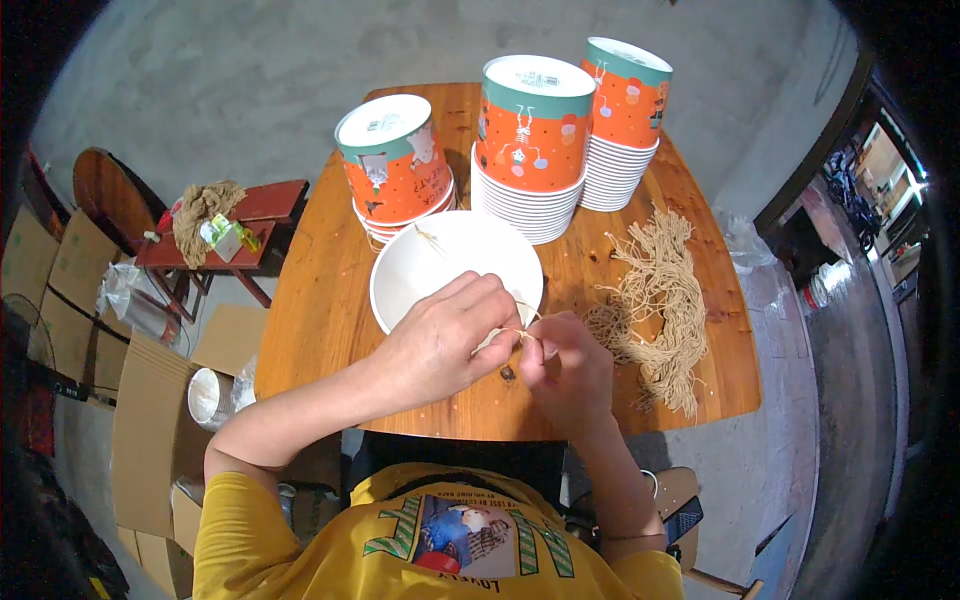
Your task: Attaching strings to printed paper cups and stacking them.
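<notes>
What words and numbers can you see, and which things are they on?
I won't copy words out, but here's where they are:
Yellow shirt: big green letters and small dark ones around a picture.
Left orange-and-green bucket: dark letters on its side.
White bucket bases: print too small to read.

We're looking down from head height, one wide fisheye tipped forward: yellow shirt [330, 545] right under us, left hand [450, 330] and right hand [572, 372] close at mid-frame, table [320, 300] spread beneath them, wall [250, 85] farthest off, our view rounding into black.
</notes>
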